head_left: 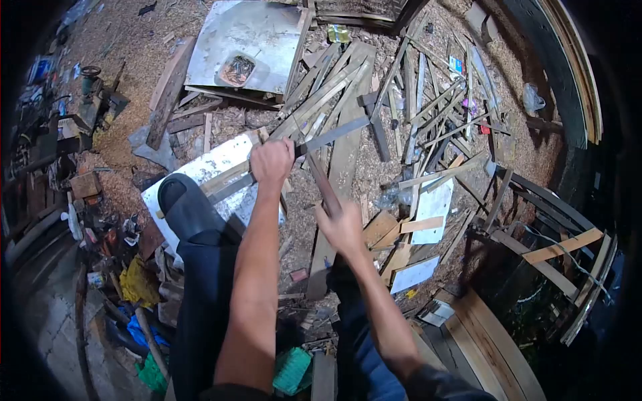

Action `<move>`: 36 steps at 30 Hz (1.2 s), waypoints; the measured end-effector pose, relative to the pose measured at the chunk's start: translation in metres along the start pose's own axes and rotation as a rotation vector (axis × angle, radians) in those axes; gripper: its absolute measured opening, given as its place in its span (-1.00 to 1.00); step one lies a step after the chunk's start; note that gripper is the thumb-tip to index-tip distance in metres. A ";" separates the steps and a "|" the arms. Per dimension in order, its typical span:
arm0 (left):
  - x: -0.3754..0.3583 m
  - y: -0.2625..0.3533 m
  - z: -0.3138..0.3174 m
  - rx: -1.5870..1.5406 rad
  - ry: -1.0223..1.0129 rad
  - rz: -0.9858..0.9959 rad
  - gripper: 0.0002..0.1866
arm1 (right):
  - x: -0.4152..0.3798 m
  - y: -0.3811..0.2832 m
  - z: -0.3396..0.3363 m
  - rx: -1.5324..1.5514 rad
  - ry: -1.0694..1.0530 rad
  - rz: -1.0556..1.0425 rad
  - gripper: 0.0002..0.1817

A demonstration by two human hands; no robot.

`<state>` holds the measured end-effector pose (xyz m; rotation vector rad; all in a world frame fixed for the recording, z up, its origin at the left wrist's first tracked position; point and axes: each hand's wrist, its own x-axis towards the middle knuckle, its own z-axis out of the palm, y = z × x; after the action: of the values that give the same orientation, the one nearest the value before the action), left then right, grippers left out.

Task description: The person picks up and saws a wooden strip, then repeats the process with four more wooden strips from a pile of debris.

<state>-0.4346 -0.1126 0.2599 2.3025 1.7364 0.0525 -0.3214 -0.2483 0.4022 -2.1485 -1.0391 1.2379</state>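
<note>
My left hand [272, 159] is closed around a long grey wooden strip [340, 134], which sticks out beyond it to the upper right. A paler wooden strip [224, 179] lies alongside, over a white board [200, 164]. My right hand [341, 228] grips the brown wooden handle of a hammer-like tool [323, 186]. Its dark head end meets the grey strip just right of my left hand; the exact shape of that head I cannot tell. My dark-shod foot [194, 210] rests on the white board, close to the strips.
A tub of nails [237, 69] stands on a white-topped low table [257, 33] ahead. Scrap wood strips [441, 107] cover the ground to the right, around a long plank [346, 160]. Wooden frames [555, 234] stand at far right. A yellow bag [139, 284] and clutter lie left.
</note>
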 end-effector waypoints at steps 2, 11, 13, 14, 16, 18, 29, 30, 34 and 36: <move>0.011 0.001 -0.005 -0.025 0.013 0.010 -0.49 | 0.014 -0.011 0.000 0.063 -0.023 0.117 -0.75; 0.000 0.003 -0.007 -0.063 -0.058 -0.054 -0.48 | -0.023 0.039 -0.006 -0.063 0.116 -0.201 -0.77; -0.004 -0.001 -0.009 -0.045 -0.058 -0.063 -0.48 | -0.039 0.026 -0.008 -0.049 0.056 -0.131 -0.76; 0.001 0.002 -0.006 -0.057 -0.044 -0.064 -0.47 | -0.044 0.023 -0.014 -0.057 0.040 -0.111 -0.76; -0.003 0.003 -0.010 -0.070 -0.030 -0.059 -0.47 | -0.083 0.023 -0.029 0.202 0.081 -0.080 -0.76; -0.001 0.002 -0.007 -0.045 -0.004 -0.018 -0.47 | -0.046 0.020 -0.017 0.090 0.050 -0.050 -0.77; -0.004 0.006 -0.014 -0.066 -0.069 -0.035 -0.48 | 0.016 0.019 0.003 -0.095 -0.077 0.071 -0.59; -0.004 0.006 -0.011 -0.064 -0.067 -0.031 -0.48 | 0.021 0.011 0.000 -0.091 -0.073 0.070 -0.59; 0.001 0.005 -0.011 -0.073 -0.069 -0.068 -0.49 | -0.063 0.017 -0.036 -0.001 0.008 -0.111 -0.63; -0.001 0.003 -0.006 -0.046 -0.028 -0.042 -0.49 | -0.075 0.004 -0.044 0.061 -0.035 0.016 -0.64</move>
<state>-0.4328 -0.1128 0.2664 2.2232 1.7499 0.0510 -0.3047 -0.3109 0.4611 -2.1008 -0.9872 1.3020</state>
